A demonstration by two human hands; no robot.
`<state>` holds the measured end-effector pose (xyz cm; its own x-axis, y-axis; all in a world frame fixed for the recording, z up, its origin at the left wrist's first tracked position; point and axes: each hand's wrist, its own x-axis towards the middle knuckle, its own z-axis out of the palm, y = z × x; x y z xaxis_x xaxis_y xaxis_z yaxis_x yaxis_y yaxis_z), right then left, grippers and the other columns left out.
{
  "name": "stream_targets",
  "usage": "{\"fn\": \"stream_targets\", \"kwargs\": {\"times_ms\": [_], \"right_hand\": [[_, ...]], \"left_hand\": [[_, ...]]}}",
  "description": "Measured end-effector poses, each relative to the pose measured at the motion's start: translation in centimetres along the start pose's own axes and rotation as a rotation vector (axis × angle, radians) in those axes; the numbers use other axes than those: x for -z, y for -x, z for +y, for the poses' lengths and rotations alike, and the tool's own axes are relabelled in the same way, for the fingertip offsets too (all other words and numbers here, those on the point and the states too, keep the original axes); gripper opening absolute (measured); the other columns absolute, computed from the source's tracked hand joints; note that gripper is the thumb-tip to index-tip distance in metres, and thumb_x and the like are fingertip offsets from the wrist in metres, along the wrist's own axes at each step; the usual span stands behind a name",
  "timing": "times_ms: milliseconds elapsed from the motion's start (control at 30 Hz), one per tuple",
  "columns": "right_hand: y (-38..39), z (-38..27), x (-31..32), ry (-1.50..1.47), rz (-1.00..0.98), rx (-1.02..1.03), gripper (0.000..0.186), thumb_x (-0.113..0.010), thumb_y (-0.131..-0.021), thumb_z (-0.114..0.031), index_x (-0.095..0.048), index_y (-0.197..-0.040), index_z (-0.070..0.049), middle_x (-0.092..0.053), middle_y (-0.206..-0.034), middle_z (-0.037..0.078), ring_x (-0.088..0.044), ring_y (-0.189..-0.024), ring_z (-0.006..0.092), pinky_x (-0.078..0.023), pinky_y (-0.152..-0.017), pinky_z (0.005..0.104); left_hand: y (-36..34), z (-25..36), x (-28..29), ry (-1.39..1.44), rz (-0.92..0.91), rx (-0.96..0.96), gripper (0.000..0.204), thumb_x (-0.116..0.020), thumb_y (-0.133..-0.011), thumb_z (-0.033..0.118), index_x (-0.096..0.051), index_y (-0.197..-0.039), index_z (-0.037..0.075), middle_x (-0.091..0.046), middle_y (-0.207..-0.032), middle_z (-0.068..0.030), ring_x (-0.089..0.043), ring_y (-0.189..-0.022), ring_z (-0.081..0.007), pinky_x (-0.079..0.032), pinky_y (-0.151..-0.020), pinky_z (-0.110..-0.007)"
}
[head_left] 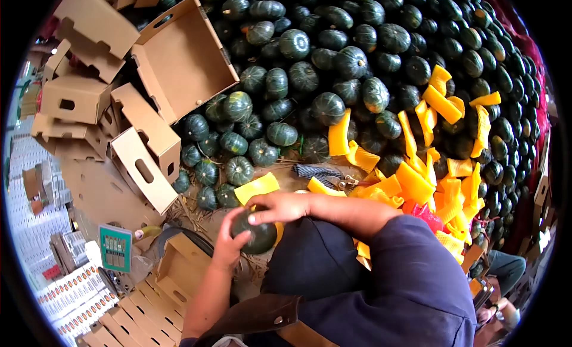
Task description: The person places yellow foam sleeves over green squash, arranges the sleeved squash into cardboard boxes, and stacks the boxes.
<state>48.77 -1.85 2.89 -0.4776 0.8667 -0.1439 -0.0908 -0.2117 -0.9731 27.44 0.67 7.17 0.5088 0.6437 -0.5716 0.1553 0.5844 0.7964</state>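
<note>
Both my hands grip a dark green squash [257, 238] just beside my dark-trousered leg: my left hand [235, 239] curls round its left side, and my right hand [274, 207] lies over its top with the thumb pressed on it. A yellow foam net sleeve [256, 186] lies just beyond it. More yellow sleeves [417, 183] are piled at my right, some with a red one [426, 219] among them. A large heap of squashes [298, 78] fills the ground ahead of me.
Open cardboard boxes [185, 61] are stacked at the upper left, more boxes [143, 308] lie at the lower left. A small teal device [114, 248] and white label sheets [65, 293] are at my left. A dark striped cloth [316, 175] lies ahead. Another person's leg [506, 269] and hand show at the right edge.
</note>
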Motion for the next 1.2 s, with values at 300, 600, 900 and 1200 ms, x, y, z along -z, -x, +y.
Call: {"fn": "stream_targets", "kwargs": {"times_ms": [300, 600, 900, 1200], "right_hand": [[10.2, 7.1, 21.2, 1.168, 1.506, -0.530, 0.069, -0.073, -0.064, -0.025, -0.042, -0.125, -0.015, -0.039, -0.130, 0.014, -0.039, -0.118, 0.0335, -0.035, -0.097, 0.0429], [13.3, 7.2, 22.9, 1.205, 1.725, -0.121, 0.034, -0.061, -0.072, -0.013, -0.055, -0.105, -0.008, -0.058, -0.100, 0.014, -0.054, -0.093, 0.0346, -0.044, -0.082, 0.0390], [2.0, 6.2, 15.3, 1.030, 1.179, -0.283, 0.061, -0.070, -0.067, -0.033, -0.044, -0.117, -0.009, -0.053, -0.105, 0.014, -0.051, -0.100, 0.0335, -0.038, -0.087, 0.0436], [0.0, 8.3, 11.0, 0.820, 1.010, 0.036, 0.062, -0.066, -0.070, -0.015, -0.040, -0.125, -0.011, -0.047, -0.116, 0.015, -0.041, -0.113, 0.0349, -0.036, -0.096, 0.0416]], "left_hand": [[3.3, -2.8, -0.4, 0.376, 0.099, 0.238, 0.053, -0.063, -0.074, 0.011, -0.043, -0.122, 0.003, -0.055, -0.112, -0.0140, -0.055, -0.102, -0.0276, -0.044, -0.092, -0.039], [3.6, -3.3, 0.5, 0.461, 0.122, 0.239, 0.047, -0.057, -0.077, 0.011, -0.042, -0.121, 0.002, -0.053, -0.115, -0.0153, -0.054, -0.106, -0.0300, -0.044, -0.092, -0.042], [4.0, -5.4, 1.5, 0.453, 0.191, 0.277, 0.049, -0.056, -0.079, 0.009, -0.040, -0.124, 0.004, -0.053, -0.114, -0.0127, -0.053, -0.105, -0.0278, -0.044, -0.091, -0.042], [4.7, -4.8, 0.3, 0.335, 0.242, 0.344, 0.050, -0.055, -0.079, 0.006, -0.038, -0.127, 0.008, -0.051, -0.116, -0.0134, -0.052, -0.106, -0.0289, -0.045, -0.090, -0.043]]}}
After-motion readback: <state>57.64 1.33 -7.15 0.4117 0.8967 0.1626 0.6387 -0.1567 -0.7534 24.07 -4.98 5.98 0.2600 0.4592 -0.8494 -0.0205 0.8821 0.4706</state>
